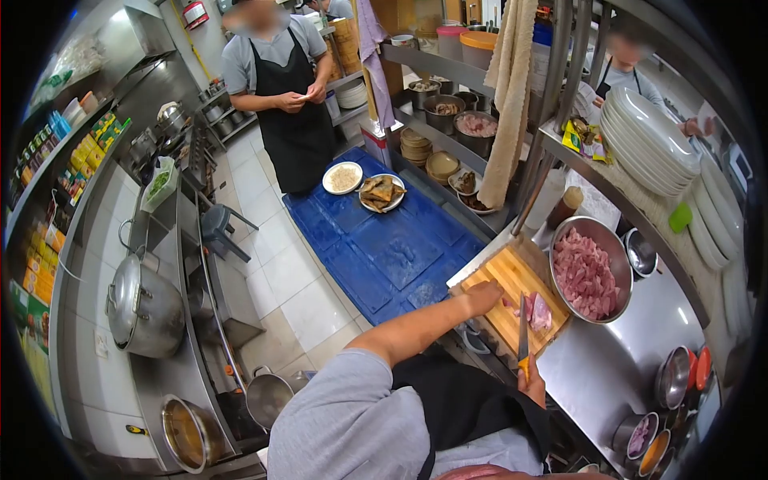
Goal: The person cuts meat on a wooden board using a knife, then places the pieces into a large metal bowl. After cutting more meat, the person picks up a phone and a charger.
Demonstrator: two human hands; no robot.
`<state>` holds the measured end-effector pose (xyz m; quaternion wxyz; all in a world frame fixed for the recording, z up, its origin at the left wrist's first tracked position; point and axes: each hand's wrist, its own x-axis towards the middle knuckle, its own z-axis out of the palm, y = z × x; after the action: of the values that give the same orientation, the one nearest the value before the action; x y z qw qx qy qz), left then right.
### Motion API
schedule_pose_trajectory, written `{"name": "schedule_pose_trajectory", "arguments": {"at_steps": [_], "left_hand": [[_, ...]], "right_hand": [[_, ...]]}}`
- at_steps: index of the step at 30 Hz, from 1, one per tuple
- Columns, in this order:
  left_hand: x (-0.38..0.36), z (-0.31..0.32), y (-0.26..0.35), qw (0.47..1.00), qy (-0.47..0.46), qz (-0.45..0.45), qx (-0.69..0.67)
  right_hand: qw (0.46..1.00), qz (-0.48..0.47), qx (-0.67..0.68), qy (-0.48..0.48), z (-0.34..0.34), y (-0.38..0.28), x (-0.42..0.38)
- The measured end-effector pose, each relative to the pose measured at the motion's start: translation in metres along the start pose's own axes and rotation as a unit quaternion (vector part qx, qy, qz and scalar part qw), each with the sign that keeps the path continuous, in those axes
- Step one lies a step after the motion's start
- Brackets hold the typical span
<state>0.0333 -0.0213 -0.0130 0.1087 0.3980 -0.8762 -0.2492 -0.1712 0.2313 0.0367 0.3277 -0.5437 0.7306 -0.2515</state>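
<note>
My right hand (532, 386) is closed around the yellow handle of a knife (523, 334). The blade points away from me across the wooden cutting board (516, 268), beside a piece of raw pink meat (542, 312). Over the left part of the board is my left hand (482, 298), its fingers curled in and close to small bits of meat. What those fingers hold, if anything, is hidden. Just right of the board stands a large steel bowl (627, 296) heaped with cut raw meat (586, 272).
A blue-topped table (384, 248) holds a plate of fried food (382, 194) and a plate of pale grains (342, 178). Behind it stands a person in a black apron (292, 112). Stacked plates (648, 140) fill the right shelf. A lidded pot (144, 308) is at left.
</note>
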Motion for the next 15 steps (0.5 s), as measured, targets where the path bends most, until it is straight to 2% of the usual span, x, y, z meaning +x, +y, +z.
{"name": "schedule_pose_trajectory", "arguments": {"at_steps": [1, 3, 4, 5, 6, 7, 8, 10, 12, 14, 15], "left_hand": [[0.001, -0.005, -0.003, 1.0, -0.006, 0.001, -0.002], [0.005, -0.007, -0.006, 0.993, -0.049, 0.098, 0.054], [0.003, 0.005, -0.021, 0.988, 0.014, 0.143, 0.054], [0.005, 0.021, -0.025, 0.998, 0.044, 0.035, 0.006], [0.017, 0.039, -0.046, 0.994, 0.069, 0.071, 0.046], [0.018, 0.029, -0.04, 0.992, 0.094, -0.003, -0.082], [0.015, 0.013, -0.035, 0.993, 0.105, -0.004, -0.057], [0.014, 0.01, -0.047, 0.977, 0.123, -0.034, -0.17], [0.017, 0.004, -0.06, 0.903, 0.035, -0.155, -0.4], [0.022, -0.024, -0.048, 0.871, 0.054, -0.183, -0.453], [0.025, -0.042, -0.034, 0.885, 0.072, -0.169, -0.428]], "right_hand": [[0.999, -0.051, -0.006, 0.013, 0.006, 0.015, 0.007], [0.994, -0.104, -0.028, 0.019, 0.014, 0.038, 0.013], [0.996, -0.086, -0.032, 0.003, 0.012, 0.031, 0.012], [0.993, -0.108, -0.032, 0.029, 0.015, 0.03, 0.011], [0.995, -0.093, -0.035, 0.029, 0.009, 0.013, 0.007], [0.997, -0.07, -0.012, 0.019, 0.01, 0.015, 0.009], [0.998, -0.064, -0.009, 0.021, 0.01, 0.013, 0.008], [0.996, -0.078, 0.009, 0.034, 0.009, 0.005, 0.01], [0.996, -0.07, 0.002, 0.049, 0.014, 0.018, 0.01], [0.995, -0.095, -0.008, 0.031, 0.017, 0.03, 0.008], [0.995, -0.097, -0.006, 0.033, 0.013, 0.028, 0.005]]}}
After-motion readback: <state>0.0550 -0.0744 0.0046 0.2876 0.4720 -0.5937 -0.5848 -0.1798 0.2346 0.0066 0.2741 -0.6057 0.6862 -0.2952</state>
